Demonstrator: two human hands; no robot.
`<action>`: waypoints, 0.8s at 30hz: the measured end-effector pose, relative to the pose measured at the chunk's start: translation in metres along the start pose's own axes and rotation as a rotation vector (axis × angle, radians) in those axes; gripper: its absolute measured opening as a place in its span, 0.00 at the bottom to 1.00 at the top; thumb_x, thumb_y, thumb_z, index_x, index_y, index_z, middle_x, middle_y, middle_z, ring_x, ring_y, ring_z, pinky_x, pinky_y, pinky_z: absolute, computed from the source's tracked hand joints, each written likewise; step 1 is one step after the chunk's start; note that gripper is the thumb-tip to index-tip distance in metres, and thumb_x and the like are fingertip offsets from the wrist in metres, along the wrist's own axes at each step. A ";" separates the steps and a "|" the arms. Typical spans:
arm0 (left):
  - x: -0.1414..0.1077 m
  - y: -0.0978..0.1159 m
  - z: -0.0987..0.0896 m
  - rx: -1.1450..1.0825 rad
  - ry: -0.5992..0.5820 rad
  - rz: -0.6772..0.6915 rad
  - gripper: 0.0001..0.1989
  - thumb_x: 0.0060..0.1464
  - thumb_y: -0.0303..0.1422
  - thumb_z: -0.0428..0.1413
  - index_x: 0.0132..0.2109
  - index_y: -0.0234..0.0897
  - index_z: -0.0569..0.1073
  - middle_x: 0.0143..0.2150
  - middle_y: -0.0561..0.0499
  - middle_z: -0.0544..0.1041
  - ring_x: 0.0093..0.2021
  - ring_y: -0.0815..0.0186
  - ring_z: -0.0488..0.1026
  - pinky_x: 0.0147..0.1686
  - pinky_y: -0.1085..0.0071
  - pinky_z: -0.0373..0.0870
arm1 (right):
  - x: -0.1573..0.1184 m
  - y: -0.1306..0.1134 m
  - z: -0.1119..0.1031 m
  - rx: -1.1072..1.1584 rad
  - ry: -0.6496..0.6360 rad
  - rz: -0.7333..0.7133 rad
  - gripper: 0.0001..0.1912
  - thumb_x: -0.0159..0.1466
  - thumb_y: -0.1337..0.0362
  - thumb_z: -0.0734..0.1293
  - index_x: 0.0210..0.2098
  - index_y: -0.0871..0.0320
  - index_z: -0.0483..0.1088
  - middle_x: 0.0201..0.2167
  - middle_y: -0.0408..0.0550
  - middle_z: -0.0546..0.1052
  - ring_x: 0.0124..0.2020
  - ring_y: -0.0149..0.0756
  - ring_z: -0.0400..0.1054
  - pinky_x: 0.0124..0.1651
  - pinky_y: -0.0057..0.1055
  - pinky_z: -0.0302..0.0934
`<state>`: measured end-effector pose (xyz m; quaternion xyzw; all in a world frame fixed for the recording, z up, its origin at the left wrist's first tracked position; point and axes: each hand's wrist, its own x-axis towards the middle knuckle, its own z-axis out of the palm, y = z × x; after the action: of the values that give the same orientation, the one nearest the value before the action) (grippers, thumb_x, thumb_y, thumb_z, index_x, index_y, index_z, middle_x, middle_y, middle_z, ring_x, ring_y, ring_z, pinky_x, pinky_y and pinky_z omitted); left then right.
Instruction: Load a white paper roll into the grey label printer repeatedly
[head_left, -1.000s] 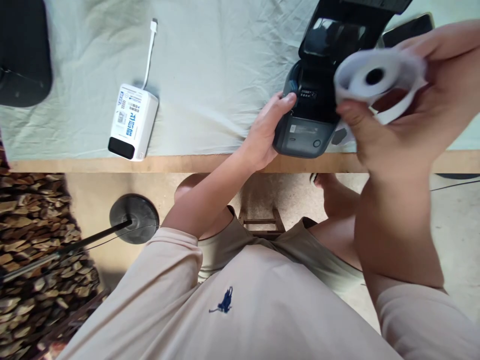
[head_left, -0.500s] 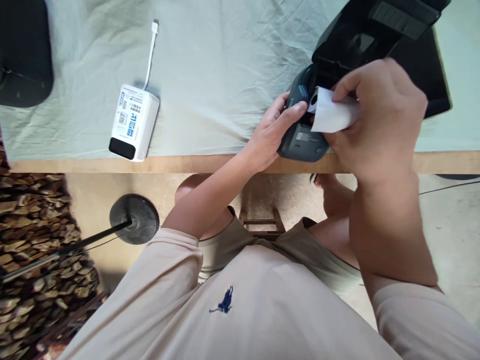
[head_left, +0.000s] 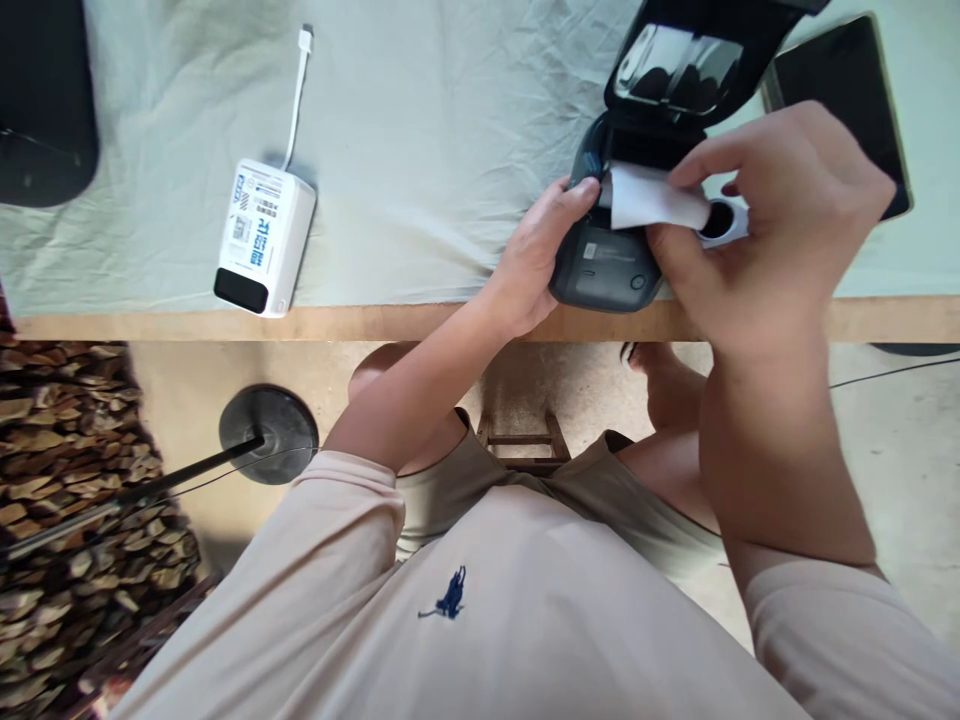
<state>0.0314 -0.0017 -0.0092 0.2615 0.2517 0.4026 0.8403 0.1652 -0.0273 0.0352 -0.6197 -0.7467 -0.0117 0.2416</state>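
Observation:
A dark label printer (head_left: pixel 609 262) stands near the table's front edge, its lid (head_left: pixel 679 65) swung up and back. My left hand (head_left: pixel 536 250) grips the printer's left side, thumb on its upper rim. Between the thumb and fingers of my right hand (head_left: pixel 780 220) is a white paper roll (head_left: pixel 651 198), held over the printer's opening. The roll's dark, hollow core end faces right, near my palm. Some of my right fingers are hidden behind the hand.
To the left lies a white power bank (head_left: pixel 259 240) with a short cable. A black tablet (head_left: pixel 847 110) rests behind my right hand. A dark object (head_left: pixel 45 105) sits at the far left. The wooden table edge (head_left: pixel 375 325) runs in front of me.
My right hand has moved slightly right and turned, bringing the roll's right core end into view. The printer's lid has shifted left, showing its clear window and more of the tablet.

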 end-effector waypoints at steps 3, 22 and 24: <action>0.001 0.001 0.000 -0.038 0.013 -0.016 0.10 0.48 0.40 0.45 0.33 0.43 0.68 0.30 0.51 0.73 0.46 0.60 0.65 0.40 0.64 0.62 | -0.002 0.001 0.001 0.040 0.004 -0.061 0.10 0.50 0.56 0.58 0.29 0.54 0.63 0.29 0.41 0.68 0.34 0.25 0.61 0.36 0.27 0.56; -0.002 0.002 -0.003 0.072 0.030 0.003 0.08 0.44 0.28 0.52 0.35 0.42 0.65 0.29 0.56 0.70 0.31 0.74 0.68 0.35 0.76 0.65 | -0.004 0.012 0.006 0.261 0.054 -0.204 0.11 0.48 0.57 0.60 0.27 0.57 0.66 0.31 0.42 0.68 0.36 0.25 0.61 0.42 0.29 0.57; -0.002 0.001 -0.003 0.082 0.046 0.000 0.09 0.44 0.27 0.52 0.36 0.40 0.64 0.28 0.57 0.69 0.33 0.73 0.70 0.37 0.75 0.66 | -0.003 0.012 0.004 0.273 0.120 -0.122 0.11 0.50 0.60 0.58 0.28 0.60 0.66 0.30 0.44 0.67 0.37 0.25 0.60 0.41 0.27 0.56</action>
<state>0.0276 -0.0024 -0.0108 0.2866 0.2873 0.3979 0.8228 0.1757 -0.0260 0.0272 -0.5329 -0.7617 0.0382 0.3665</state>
